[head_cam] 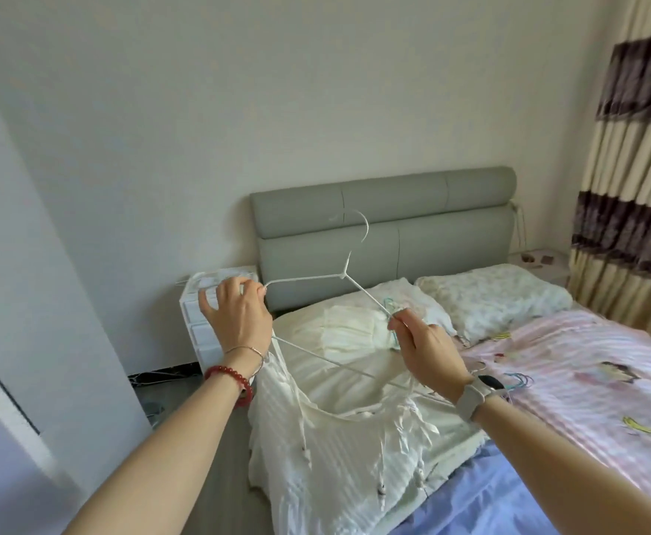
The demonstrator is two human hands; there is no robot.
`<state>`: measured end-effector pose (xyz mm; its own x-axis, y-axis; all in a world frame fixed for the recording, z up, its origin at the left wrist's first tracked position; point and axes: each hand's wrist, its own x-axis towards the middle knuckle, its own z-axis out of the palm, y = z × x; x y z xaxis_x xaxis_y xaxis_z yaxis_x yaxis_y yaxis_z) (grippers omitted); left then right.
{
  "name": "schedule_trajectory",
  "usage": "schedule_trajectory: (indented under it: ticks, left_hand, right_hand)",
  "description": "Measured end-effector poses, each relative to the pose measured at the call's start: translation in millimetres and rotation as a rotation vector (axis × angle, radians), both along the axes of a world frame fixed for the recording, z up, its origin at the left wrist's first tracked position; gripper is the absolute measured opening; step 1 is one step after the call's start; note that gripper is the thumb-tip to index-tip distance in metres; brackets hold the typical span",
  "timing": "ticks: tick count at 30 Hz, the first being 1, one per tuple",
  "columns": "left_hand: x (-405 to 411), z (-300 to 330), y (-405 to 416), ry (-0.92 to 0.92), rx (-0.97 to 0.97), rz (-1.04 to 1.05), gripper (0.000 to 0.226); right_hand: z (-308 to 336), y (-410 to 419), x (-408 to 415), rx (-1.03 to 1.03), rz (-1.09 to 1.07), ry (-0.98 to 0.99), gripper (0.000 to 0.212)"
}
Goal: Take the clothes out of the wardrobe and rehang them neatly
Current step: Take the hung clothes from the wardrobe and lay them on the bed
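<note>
A thin white hanger (345, 276) is held up in front of me over the bed, its hook pointing at the headboard. My left hand (237, 312) pinches the hanger's left shoulder end together with a strap of a white strappy garment (339, 453). My right hand (422, 343) pinches the hanger's right arm with a strap at its fingertips. The garment hangs down from both hands, its neckline sagging below the hanger's bottom bar and its lower part draped over the bed's edge.
The bed (586, 380) with a pink cover, a blue sheet (482, 500) and pillows (490, 299) fills the right. More hangers (517, 382) lie on the cover. A white bedside drawer unit (204, 326) stands left of the grey headboard (393, 222). Striped curtains (632, 167) hang at right; a white panel (15, 341) at left.
</note>
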<state>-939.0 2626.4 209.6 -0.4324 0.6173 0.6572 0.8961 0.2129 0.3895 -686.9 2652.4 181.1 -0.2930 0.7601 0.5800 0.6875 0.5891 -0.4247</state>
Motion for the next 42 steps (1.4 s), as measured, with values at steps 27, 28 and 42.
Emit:
schedule_trajectory:
  ticks: [27, 28, 42]
  left_hand:
    - [-58.6, -33.6, 292.6, -0.289, -0.241, -0.229, 0.056]
    - [-50.1, -45.5, 310.4, -0.275, -0.291, -0.255, 0.056]
    - [2.3, -322.7, 418.7, -0.167, -1.176, -0.405, 0.058]
  right_hand:
    - [54.8, 364.6, -75.6, -0.141, -0.554, 0.806, 0.030]
    - [42.8, 379.1, -57.7, -0.150, -0.610, 0.804, 0.030]
    - [-253.4, 463.0, -42.4, -0.490, -0.462, 0.176, 0.021]
